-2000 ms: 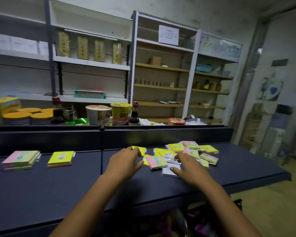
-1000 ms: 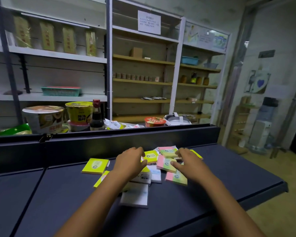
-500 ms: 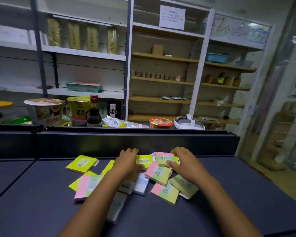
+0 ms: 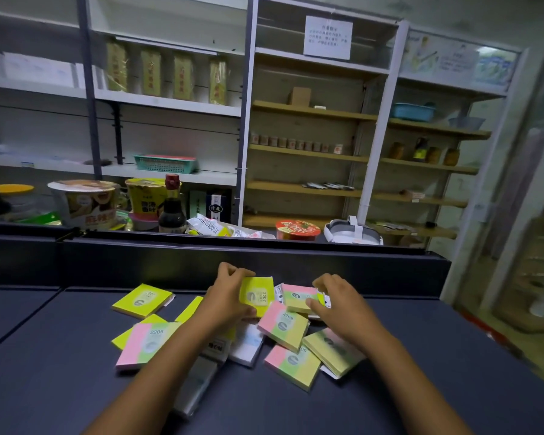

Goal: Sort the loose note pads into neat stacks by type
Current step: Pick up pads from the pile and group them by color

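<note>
A loose heap of note pads lies on the dark table [image 4: 421, 356]. My left hand [image 4: 225, 298] grips a plain yellow pad [image 4: 256, 295] and holds it tilted up above the heap. My right hand [image 4: 338, 304] pinches a pink-green-yellow pad [image 4: 297, 297] at the heap's far side. More striped pads lie at centre [image 4: 283, 324], front [image 4: 292, 364] and left [image 4: 148, 340]. A yellow pad [image 4: 142, 299] sits apart at the far left. White pads [image 4: 247, 343] lie partly under my left forearm.
A raised dark back wall [image 4: 170, 262] runs behind the table. Beyond it stand noodle cups [image 4: 85, 202], a sauce bottle [image 4: 171, 208] and snack packets. Shelving fills the background. The table's right edge drops to the floor [image 4: 515, 340].
The heap has been dragged closer and spread out. My left hand has lifted a yellow pad off the heap, and my right hand has closed on a striped pad.
</note>
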